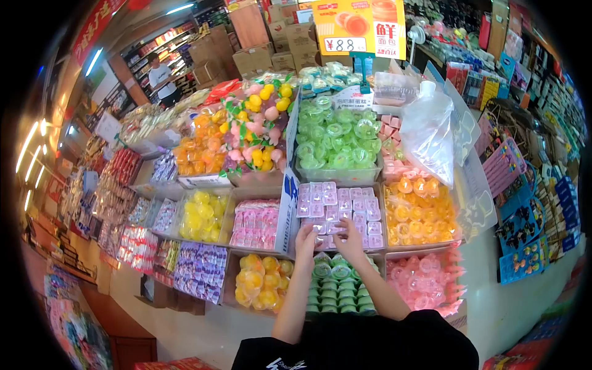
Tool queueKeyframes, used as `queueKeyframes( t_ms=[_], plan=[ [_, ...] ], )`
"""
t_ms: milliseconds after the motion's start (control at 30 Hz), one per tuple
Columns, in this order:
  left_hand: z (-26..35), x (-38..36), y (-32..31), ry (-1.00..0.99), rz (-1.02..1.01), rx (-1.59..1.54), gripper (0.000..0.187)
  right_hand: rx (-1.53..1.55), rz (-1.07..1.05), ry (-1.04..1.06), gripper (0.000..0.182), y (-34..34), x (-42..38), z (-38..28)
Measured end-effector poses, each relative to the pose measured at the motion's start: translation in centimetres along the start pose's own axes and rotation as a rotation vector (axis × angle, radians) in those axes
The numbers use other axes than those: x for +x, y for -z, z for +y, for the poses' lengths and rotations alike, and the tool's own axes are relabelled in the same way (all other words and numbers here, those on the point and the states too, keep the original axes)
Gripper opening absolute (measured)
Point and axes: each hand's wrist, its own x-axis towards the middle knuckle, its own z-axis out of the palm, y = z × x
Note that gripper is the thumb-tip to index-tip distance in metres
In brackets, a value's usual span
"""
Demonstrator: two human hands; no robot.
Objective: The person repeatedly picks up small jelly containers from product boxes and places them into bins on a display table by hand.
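Small pink-and-white packs [357, 205] lie in rows and layers in a bin in front of me. My left hand [305, 239] is at the near left side of this bin, its fingers curled in against one pack. Beside it, my right hand [350, 239] bends its thumb and fingers around another small pack near the bin's front. Part of each grip is hidden by the fingers. Just below my wrists sit green round cups [336, 290] in stacked rows.
Around the bin stand orange cups [422, 213], pink cups [425, 277], yellow-orange cups [262, 277] and green cups [339, 139]. A cardboard divider [287, 213] rises at the left. A large clear plastic bag [427, 135] hangs at the right. Another person [163, 81] stands far back left.
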Motion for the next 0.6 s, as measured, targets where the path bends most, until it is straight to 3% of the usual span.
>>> queueKeyframes(
  t_ms=[233,267,300,367,500,567,600],
  plan=[
    [0.4,-9.7,0.5,0.067,-0.243,0.087,0.019,0.121,-0.187,-0.08,0.039,2.8,-12.8,-4.4],
    [-0.3,-11.4,0.9,0.007,-0.297,0.075,0.017,0.243,-0.216,-0.091,0.029,2.7,-14.0,-5.0],
    [-0.3,-13.1,1.1,-0.002,-0.336,0.12,0.017,0.17,-0.282,-0.078,0.026,3.0,-14.7,-5.8],
    [-1.9,-16.5,2.3,-0.093,-0.307,0.256,0.016,0.026,-0.413,-0.039,0.019,3.8,-15.8,-7.2],
    [1.1,-25.0,3.3,-0.071,-0.063,0.039,0.019,0.16,-0.627,-0.013,0.013,4.3,-18.9,-8.0],
    [1.6,-29.7,4.8,-0.118,0.07,-0.051,0.02,0.366,-0.732,-0.221,0.018,3.4,-22.0,-6.6],
    [1.9,-31.6,5.9,-0.127,0.025,-0.048,0.021,0.493,-0.8,-0.281,0.019,3.3,-23.5,-8.1]
  ],
)
